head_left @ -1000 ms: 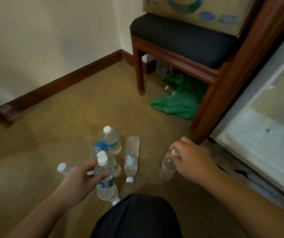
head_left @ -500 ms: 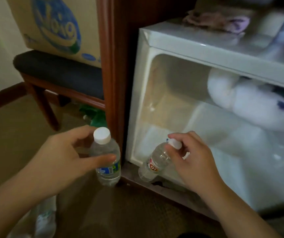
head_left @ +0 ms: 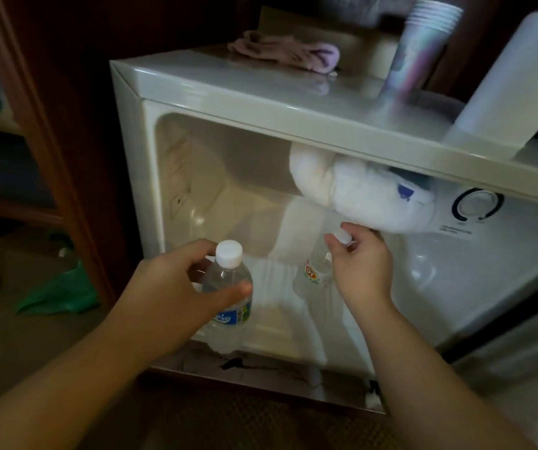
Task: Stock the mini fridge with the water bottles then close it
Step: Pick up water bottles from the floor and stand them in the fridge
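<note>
The white mini fridge (head_left: 215, 92) stands open in front of me, its inside mostly bare. My left hand (head_left: 167, 293) grips a clear water bottle with a blue label (head_left: 228, 306) upright at the fridge's front lip. My right hand (head_left: 358, 267) pinches the white cap of a smaller bottle with a red-orange label (head_left: 314, 271), which hangs inside the fridge above its floor. A frosted white mass (head_left: 358, 193) bulges from the freezer part just above my right hand.
On top of the fridge lie a pink cloth (head_left: 287, 53), a stack of cups (head_left: 414, 56) and a white container (head_left: 508, 82). A dark wooden panel (head_left: 50, 125) stands to the left. A green bag (head_left: 63, 293) lies on the carpet.
My view swung from the carpet with several bottles to the open fridge. Both hands have carried their bottles forward; the right one is now inside the fridge, the left at its front edge.
</note>
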Tool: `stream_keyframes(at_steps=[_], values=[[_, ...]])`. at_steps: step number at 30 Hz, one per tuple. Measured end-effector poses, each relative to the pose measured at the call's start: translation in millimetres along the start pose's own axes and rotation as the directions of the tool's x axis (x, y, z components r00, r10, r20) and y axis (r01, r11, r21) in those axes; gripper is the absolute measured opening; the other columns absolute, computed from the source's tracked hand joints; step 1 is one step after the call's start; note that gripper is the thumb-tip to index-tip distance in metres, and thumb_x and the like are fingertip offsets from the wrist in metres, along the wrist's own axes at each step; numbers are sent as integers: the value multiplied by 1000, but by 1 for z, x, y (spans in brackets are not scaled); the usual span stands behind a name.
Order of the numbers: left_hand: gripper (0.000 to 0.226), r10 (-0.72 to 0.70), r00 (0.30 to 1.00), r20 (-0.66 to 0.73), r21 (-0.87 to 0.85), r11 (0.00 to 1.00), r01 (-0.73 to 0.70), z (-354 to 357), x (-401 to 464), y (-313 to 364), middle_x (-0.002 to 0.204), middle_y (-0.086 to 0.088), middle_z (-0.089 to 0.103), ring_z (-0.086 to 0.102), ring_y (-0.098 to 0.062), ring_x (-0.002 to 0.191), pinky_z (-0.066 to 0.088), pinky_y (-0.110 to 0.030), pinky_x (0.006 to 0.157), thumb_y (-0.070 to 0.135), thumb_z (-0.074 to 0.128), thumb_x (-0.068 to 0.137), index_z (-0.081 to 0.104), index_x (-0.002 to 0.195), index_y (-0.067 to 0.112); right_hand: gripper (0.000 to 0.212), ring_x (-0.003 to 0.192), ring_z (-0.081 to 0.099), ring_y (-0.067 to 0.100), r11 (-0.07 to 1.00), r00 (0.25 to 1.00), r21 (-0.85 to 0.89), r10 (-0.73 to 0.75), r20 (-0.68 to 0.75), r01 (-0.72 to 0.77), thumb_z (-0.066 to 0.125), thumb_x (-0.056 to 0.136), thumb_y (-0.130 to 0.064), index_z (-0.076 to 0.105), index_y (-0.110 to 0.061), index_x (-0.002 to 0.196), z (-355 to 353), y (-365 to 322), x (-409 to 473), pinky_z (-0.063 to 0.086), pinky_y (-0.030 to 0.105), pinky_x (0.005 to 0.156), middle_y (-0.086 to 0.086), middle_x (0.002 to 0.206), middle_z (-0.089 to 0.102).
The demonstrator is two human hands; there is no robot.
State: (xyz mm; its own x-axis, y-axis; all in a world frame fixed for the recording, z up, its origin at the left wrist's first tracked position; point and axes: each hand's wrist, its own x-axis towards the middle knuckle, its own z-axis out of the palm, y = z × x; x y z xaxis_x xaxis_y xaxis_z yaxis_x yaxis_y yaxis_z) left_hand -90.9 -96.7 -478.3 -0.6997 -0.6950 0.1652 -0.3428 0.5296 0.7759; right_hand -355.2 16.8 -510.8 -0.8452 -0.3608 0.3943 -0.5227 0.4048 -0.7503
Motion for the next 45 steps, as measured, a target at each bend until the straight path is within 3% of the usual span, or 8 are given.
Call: stream_keyframes(at_steps=[13, 19, 24, 29, 32, 36, 39, 45], values=[[38, -31, 999, 9, -105, 994, 32, 23, 12, 4, 92, 23, 70, 62, 13, 92, 43, -8, 65, 59, 82, 71, 65, 103, 47, 27, 84, 68, 32, 971, 891, 106, 237, -388, -213, 82, 84, -31, 73, -6, 90, 0, 50, 43, 49, 33, 74, 13, 91, 72], [47, -45, 999, 12, -131, 990, 46, 29, 8, 6, 97, 19, 70, 66, 0, 91, 48, -15, 69, 58, 82, 71, 66, 113, 42, 17, 78, 69, 31, 976, 844, 133, 218, -490, -174, 83, 79, -24, 74, -10, 82, 1, 58, 55, 37, 25, 67, 10, 84, 75], [47, -42, 999, 13, -126, 991, 43, 36, 10, 7, 98, 18, 70, 66, -1, 92, 50, -18, 70, 58, 81, 74, 65, 115, 42, 25, 82, 68, 36, 993, 866, 79, 115, -486, -87, 82, 73, -26, 72, -7, 86, 9, 73, 60, 52, 36, 72, 13, 86, 72], [45, -41, 999, -8, -148, 988, 40, 48, 22, 12, 97, 17, 71, 67, -2, 91, 54, -24, 76, 57, 82, 74, 66, 114, 41, 68, 131, 50, 36, 992, 917, 23, 126, -379, -127, 81, 81, -12, 53, -7, 143, 10, 64, 23, 34, 28, 103, 17, 140, 57], [45, -15, 1000, -10, -134, 991, 13, 61, 38, 15, 94, 16, 71, 68, -4, 87, 57, -28, 76, 58, 81, 74, 66, 113, 40, 75, 135, 43, 32, 991, 914, 53, 132, -383, -121, 77, 82, -7, 44, -4, 148, 16, 62, -12, 25, 14, 106, 19, 146, 47], [45, 15, 1000, 21, -125, 992, -12, 92, 71, 22, 93, 11, 71, 68, -5, 85, 59, -30, 76, 54, 83, 75, 67, 113, 37, 65, 126, 50, 33, 938, 985, -304, 169, -28, -169, 66, 90, -33, 43, -15, 148, 36, 85, -54, 42, 44, 101, 12, 139, 49], [42, 48, 998, 43, -160, 986, -41, 116, 98, 28, 94, 12, 71, 69, -5, 86, 58, -26, 74, 48, 85, 77, 67, 112, 34, 72, 155, 12, 34, 794, 841, -606, 301, 450, 40, 37, 98, -63, 14, -34, 159, 50, 112, -74, 14, 66, 117, 7, 170, 11], [44, 88, 995, 35, -195, 978, -80, 162, 141, 27, 92, 9, 70, 70, -11, 85, 62, -34, 78, 46, 86, 75, 68, 113, 30, 66, 152, -26, 38, 742, 772, -642, 289, 566, 193, 7, 101, -66, -18, -41, 157, 60, 128, -92, -16, 78, 110, 5, 168, -27]])
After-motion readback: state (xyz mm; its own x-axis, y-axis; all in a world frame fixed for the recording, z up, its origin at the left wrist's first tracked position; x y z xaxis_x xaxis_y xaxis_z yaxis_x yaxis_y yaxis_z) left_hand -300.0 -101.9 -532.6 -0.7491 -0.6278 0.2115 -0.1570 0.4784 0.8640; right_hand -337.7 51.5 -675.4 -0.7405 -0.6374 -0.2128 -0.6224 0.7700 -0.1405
